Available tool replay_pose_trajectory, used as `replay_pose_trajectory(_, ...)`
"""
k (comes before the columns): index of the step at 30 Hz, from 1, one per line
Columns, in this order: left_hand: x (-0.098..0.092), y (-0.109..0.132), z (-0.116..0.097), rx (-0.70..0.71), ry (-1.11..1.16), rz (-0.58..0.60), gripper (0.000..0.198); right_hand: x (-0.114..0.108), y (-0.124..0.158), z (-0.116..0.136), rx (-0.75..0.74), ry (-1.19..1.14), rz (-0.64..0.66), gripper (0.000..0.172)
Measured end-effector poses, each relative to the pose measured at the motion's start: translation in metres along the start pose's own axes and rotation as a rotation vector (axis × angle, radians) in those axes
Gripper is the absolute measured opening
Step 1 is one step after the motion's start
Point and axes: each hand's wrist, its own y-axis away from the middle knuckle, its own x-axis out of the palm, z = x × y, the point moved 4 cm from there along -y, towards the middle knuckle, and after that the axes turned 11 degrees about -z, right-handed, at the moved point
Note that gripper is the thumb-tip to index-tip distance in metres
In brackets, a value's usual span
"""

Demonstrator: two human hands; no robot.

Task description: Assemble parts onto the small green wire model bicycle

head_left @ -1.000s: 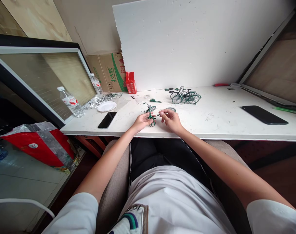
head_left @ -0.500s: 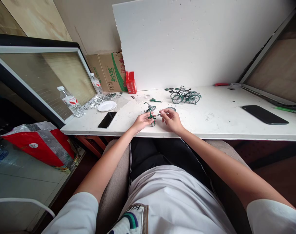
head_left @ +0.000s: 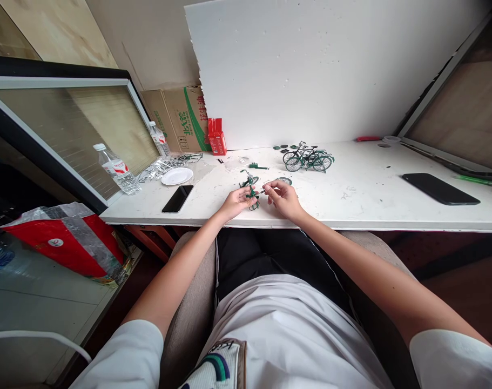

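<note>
My left hand (head_left: 238,203) is closed on a partly built green model bicycle (head_left: 251,191), whose front wheel and handlebar point away from me. Just to its right, my right hand (head_left: 284,198) pinches a small, thin dark part (head_left: 263,191) near the frame; its exact kind is too small to make out. Beyond my right fingers a loose spoked wheel (head_left: 285,180) lies on the white table (head_left: 351,200). Farther back, a green model part (head_left: 257,166) rests flat. Finished-looking model bicycles (head_left: 309,159) stand close together at the back.
On the left are a black phone (head_left: 177,199), a white plate (head_left: 177,176), plastic part frames (head_left: 154,169) and water bottles (head_left: 116,168). A red box (head_left: 217,141) stands by a carton (head_left: 176,119). A large black phone-shaped slab (head_left: 440,189) lies right; a red object (head_left: 368,139) lies behind.
The lower end of the model bicycle has turned slightly in my left hand. My right fingers have shifted a little beside it, still pinching the small part.
</note>
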Motion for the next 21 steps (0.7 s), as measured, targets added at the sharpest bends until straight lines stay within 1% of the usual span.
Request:
replay_pose_trajectory(8,0.0027,0.0028,-0.0046,0.019,-0.045,-0.007,0.075,0.0010,0.0018,0.0026,0.020,-0.006,0.016,0.058)
replay_pose_trajectory(14,0.0034,0.0036,-0.0065,0.010,-0.058,-0.024,0.078,0.0022,0.0018,0.0034,0.010,0.017,0.035,0.060)
replay_pose_trajectory(21,0.0046,0.0036,-0.0038,-0.009,-0.055,-0.045,0.080,0.0042,0.0026,0.0037,0.008,0.040,0.067,0.062)
